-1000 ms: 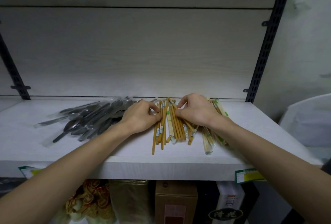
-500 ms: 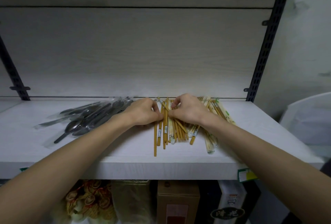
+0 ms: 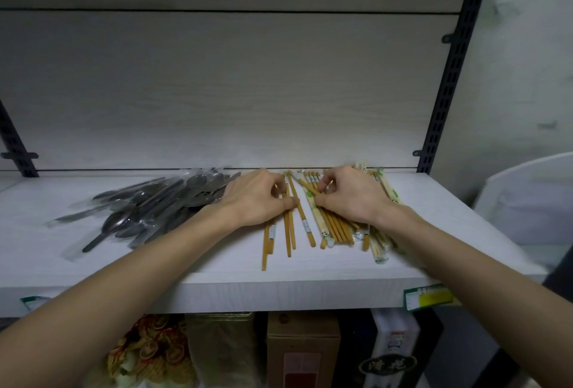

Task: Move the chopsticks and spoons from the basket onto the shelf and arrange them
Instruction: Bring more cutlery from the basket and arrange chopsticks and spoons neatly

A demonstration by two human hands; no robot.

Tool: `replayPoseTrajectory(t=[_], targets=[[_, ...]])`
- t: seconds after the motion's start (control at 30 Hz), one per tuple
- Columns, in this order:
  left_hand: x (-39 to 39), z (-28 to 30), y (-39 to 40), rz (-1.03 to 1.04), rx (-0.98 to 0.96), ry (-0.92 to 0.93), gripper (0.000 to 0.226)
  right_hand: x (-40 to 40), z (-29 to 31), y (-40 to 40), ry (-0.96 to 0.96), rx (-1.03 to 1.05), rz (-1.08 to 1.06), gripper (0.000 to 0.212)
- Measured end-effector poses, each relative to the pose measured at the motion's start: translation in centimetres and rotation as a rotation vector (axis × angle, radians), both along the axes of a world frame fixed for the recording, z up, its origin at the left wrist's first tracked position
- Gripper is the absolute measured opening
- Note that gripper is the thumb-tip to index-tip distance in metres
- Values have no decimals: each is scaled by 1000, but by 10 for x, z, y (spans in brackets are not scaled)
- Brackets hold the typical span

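Both hands have spread apart: I see my left hand (image 3: 259, 198) pinching loose brown wooden chopsticks (image 3: 290, 226), my right hand (image 3: 350, 198) gripping one from the wrapped pile, plastic-sleeved steel spoons (image 3: 155, 204) already on the white shelf (image 3: 217, 266), only tidying apparently left.

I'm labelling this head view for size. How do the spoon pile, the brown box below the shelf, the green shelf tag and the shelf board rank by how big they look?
1. shelf board
2. spoon pile
3. brown box, cut off by the frame, so unsure against the spoons
4. green shelf tag

White wood-grain shelf (image 3: 217, 266). Chopsticks (image 3: 333, 223) lie loose near its middle (brown ones bare, paler ones wrapped), running back to front. Left of the chopsticks, just beside them: heap of plastic-wrapped metal spoons (image 3: 155, 204), handles fanned leftward
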State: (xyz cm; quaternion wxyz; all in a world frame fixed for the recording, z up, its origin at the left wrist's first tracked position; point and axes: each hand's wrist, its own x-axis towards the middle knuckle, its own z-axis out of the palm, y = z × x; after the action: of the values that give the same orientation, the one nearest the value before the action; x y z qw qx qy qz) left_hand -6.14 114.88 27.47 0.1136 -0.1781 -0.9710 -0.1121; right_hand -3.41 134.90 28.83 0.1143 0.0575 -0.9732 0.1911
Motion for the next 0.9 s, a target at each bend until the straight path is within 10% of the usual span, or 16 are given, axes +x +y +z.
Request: replayPoseTrajectory(t=[0.9], targets=[[-16, 2, -11, -72, 117, -112, 20, -2, 8, -23, -118, -101, 161, 11]])
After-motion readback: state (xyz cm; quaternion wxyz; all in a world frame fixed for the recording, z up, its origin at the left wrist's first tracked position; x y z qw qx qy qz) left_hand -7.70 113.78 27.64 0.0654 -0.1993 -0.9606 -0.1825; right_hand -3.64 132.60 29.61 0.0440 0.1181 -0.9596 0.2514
